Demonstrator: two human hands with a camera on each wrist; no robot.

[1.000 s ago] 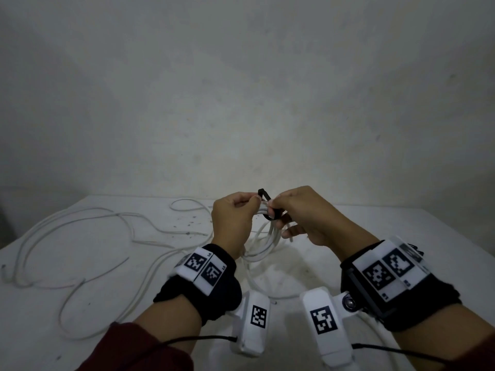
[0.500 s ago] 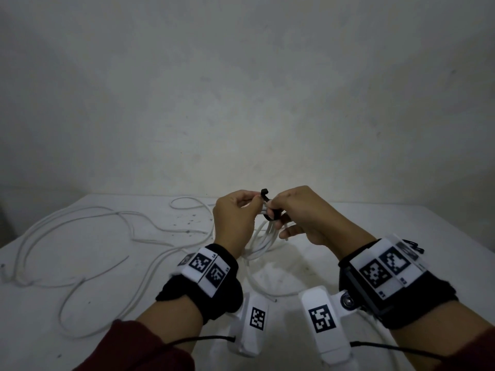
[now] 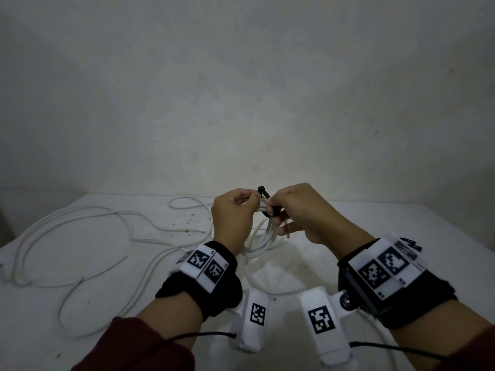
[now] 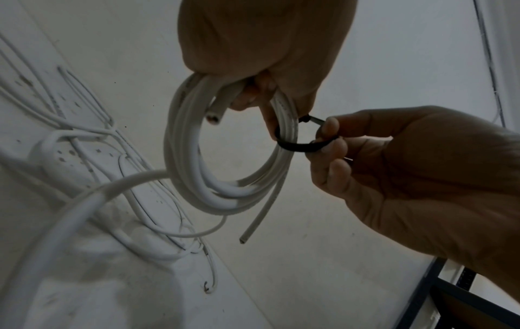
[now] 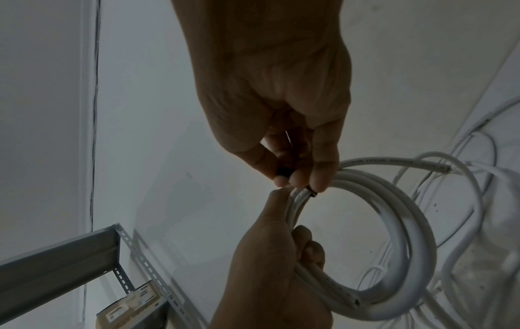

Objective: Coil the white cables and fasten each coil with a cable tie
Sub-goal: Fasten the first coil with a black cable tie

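A white cable coil [image 3: 263, 236] [image 4: 225, 191] [image 5: 394, 222] hangs in the air above the white table [image 3: 401, 226]. My left hand [image 3: 235, 215] [image 4: 261, 55] [image 5: 270, 267] grips its upper part. A black cable tie [image 3: 265, 199] [image 4: 301, 147] [image 5: 283, 172] loops around the coil's strands beside that grip. My right hand [image 3: 297, 210] [image 4: 408, 169] [image 5: 281, 111] pinches the tie's loop between thumb and fingers. The tie's head sticks up between the two hands. Two cut cable ends hang free from the coil.
More white cable [image 3: 80, 236] lies loose in wide loops over the left half of the table. A second cable runs under my wrists at the table's front. A grey metal shelf frame [image 5: 70, 262] stands by the table. A bare wall rises behind.
The tie's upright end has shifted a little left and stands shorter above the fingers. Both hands stay at the same spot on the coil.
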